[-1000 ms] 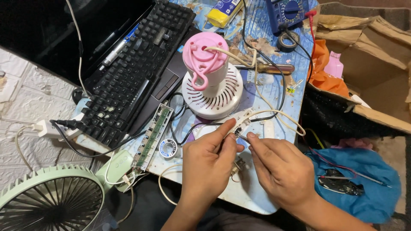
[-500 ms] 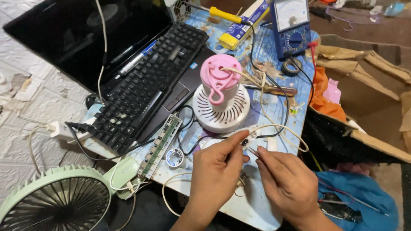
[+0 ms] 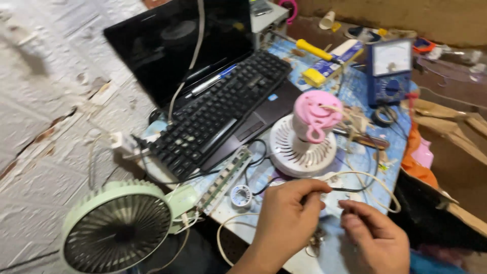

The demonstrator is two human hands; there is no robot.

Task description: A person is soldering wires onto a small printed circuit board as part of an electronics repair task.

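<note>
A thin cream wire [image 3: 370, 177] loops between both hands, the left hand [image 3: 289, 218] pinching one end, the right hand [image 3: 373, 233] curled shut beside it, just below a ribbed white fan base [image 3: 294, 152] with pink top on the cluttered blue worktop [image 3: 355, 91].

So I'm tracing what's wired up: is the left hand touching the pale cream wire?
Touching. The head view shows the left hand pinching the cream wire between thumb and fingertips, with no gap; the wire loops on toward the right hand.
</note>
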